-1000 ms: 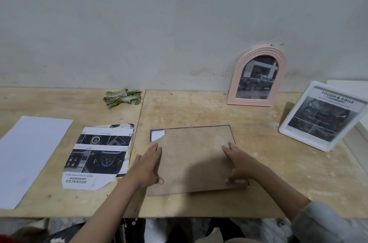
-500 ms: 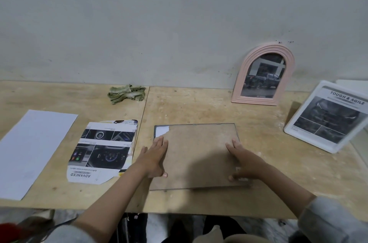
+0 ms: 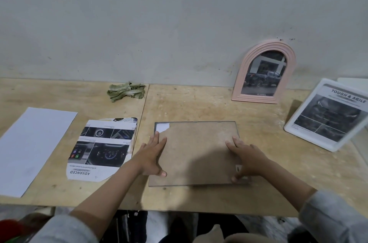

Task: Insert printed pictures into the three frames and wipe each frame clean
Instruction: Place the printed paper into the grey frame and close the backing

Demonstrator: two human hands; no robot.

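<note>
While face down, backing board (image 3: 196, 153) within frame (image 3: 195, 122).

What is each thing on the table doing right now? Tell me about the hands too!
Backing board: lying flat in the face-down frame, far-left corner chipped, showing white.
Left hand: fingers straight, pressing the board.
Right hand: pressing the board's right edge.
Pink arched frame: standing, picture inside.
White frame: propped up, picture inside.
Green cloth: crumpled, untouched.
Car printout: lying flat.
</note>
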